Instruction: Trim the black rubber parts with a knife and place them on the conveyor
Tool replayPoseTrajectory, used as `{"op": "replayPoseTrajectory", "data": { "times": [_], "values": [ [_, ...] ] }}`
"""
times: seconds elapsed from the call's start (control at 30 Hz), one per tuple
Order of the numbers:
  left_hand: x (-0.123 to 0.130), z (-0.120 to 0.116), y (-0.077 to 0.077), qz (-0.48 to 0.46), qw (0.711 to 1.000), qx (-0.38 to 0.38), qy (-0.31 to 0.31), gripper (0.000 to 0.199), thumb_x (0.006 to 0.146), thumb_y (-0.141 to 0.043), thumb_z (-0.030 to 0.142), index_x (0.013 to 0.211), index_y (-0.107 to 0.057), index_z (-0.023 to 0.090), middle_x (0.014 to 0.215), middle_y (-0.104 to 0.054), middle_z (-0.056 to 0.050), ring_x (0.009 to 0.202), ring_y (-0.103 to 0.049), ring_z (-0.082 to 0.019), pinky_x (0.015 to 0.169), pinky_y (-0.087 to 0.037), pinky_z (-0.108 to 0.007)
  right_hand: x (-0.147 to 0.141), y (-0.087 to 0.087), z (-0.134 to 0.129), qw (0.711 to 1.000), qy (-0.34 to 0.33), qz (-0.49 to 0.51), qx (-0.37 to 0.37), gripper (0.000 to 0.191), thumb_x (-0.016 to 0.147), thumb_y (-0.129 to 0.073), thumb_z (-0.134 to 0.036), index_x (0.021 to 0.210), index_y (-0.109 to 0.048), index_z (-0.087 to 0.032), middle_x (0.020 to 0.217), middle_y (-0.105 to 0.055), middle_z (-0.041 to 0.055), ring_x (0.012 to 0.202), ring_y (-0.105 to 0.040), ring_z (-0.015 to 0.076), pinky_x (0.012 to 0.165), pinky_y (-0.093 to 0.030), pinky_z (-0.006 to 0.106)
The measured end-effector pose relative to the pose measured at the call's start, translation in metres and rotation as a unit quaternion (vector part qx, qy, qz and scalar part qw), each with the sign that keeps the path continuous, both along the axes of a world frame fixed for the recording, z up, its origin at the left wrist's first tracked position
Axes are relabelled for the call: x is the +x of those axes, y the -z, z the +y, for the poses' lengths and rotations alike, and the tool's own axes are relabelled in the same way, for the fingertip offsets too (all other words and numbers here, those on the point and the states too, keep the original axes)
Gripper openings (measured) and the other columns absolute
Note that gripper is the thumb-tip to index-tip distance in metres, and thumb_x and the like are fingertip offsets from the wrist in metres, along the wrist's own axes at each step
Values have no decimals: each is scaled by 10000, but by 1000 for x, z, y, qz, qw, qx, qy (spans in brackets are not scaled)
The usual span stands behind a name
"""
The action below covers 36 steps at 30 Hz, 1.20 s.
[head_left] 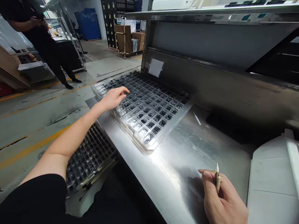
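My left hand (pixel 114 98) reaches over a clear plastic tray (pixel 167 133), its thumb and forefinger apart with nothing visible between them. Rows of small pockets fill the tray, most of them holding small black parts (pixel 157 117); a few pockets at the near edge look bare. Whether my fingertips touch the tray, I cannot tell. At the lower right, my right hand (pixel 224 199) is closed around a craft knife (pixel 218 180), its pointed blade tilted upward, just above the steel bench (pixel 187 158).
A thin white sliver (pixel 197 119) lies on the bench. A white bin (pixel 273 174) stands at the right. More filled trays (pixel 86 152) sit low at the left. A steel shelf (pixel 210 14) spans overhead. Another person (pixel 44 37) stands far left.
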<state>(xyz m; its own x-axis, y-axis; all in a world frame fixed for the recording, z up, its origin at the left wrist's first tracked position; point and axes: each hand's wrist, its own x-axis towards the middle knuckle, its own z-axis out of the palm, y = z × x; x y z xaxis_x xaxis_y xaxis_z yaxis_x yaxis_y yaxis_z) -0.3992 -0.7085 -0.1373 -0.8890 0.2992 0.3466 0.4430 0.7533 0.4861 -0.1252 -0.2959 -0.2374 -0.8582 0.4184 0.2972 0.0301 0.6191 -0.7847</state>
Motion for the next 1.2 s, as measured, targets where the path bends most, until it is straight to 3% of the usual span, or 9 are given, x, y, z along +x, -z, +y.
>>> {"op": "replayPoseTrajectory", "data": {
  "times": [0.27, 0.43, 0.53, 0.63, 0.77, 0.87, 0.97, 1.07, 1.2],
  "values": [
    [-16, -14, 10, -143, 989, -4, 26, 329, 992, -615, 287, 1255, -780, 178, 856, -695, -21, 775, -594, -192, 774, -389, -316, -1, -1, 5, 1000, -6, 13, 8, 409, 1002, -697, -608, 899, -790, -224, 878, -739, 59, 805, -688, 266, 779, -528, 385],
    [-15, -15, 9, -96, 995, 14, -11, 473, 997, -602, 261, 1446, -735, 194, 759, -626, 17, 714, -523, -184, 757, -346, -328, 0, -2, 5, 1000, -13, 24, 12, 386, 1015, -702, -589, 896, -788, -232, 901, -749, 59, 828, -706, 270, 780, -540, 386],
    [-10, -12, -1, -52, 992, 111, -28, 386, 1009, -616, 304, 1342, -768, 182, 701, -574, 20, 686, -483, -177, 732, -348, -333, -1, 1, 5, 1000, -11, 25, 13, 412, 1029, -689, -609, 902, -793, -232, 913, -754, 57, 822, -701, 261, 769, -532, 378],
    [0, 3, -18, -46, 960, 275, 2, 274, 1012, -675, 371, 1190, -779, 191, 658, -517, 25, 632, -419, -154, 647, -313, -314, -2, 2, 4, 999, -6, 30, 20, 434, 1025, -696, -629, 886, -792, -230, 909, -761, 56, 816, -695, 256, 746, -516, 371],
    [20, 47, -37, -133, 857, 495, 54, 197, 1063, -636, 355, 1036, -755, 201, 684, -435, 40, 538, -217, -97, 531, -149, -285, 0, -2, 0, 999, -12, 45, 13, 419, 1050, -687, -600, 895, -788, -224, 885, -748, 56, 811, -697, 250, 750, -519, 364],
    [40, 102, -34, -268, 718, 635, 91, 258, 1111, -555, 295, 945, -704, 166, 687, -344, 62, 510, -164, -71, 487, -128, -241, 3, -6, -4, 997, -28, 75, 10, 370, 1072, -694, -535, 895, -776, -221, 877, -732, 58, 806, -694, 245, 766, -523, 363],
    [64, 168, -16, -398, 584, 696, 126, 288, 1127, -557, 267, 907, -680, 127, 703, -365, 59, 489, -245, -46, 455, -173, -199, 6, -7, -5, 993, -37, 114, 20, 328, 1085, -707, -483, 906, -766, -215, 881, -731, 61, 803, -688, 237, 792, -524, 368],
    [93, 228, 3, -505, 489, 694, 153, 375, 1161, -505, 316, 923, -694, 95, 741, -492, 5, 525, -444, -71, 479, -362, -196, 9, -5, -3, 989, -14, 146, 26, 277, 1085, -728, -439, 942, -771, -206, 905, -743, 62, 801, -683, 220, 774, -513, 355],
    [137, 272, 14, -592, 434, 663, 148, 498, 1185, -400, 432, 1024, -722, 88, 927, -696, -154, 839, -746, -252, 806, -664, -407, 12, -4, -5, 984, 30, 177, 18, 223, 1082, -740, -413, 1040, -793, -200, 899, -729, 47, 757, -649, 195, 697, -488, 330]
  ]
}}
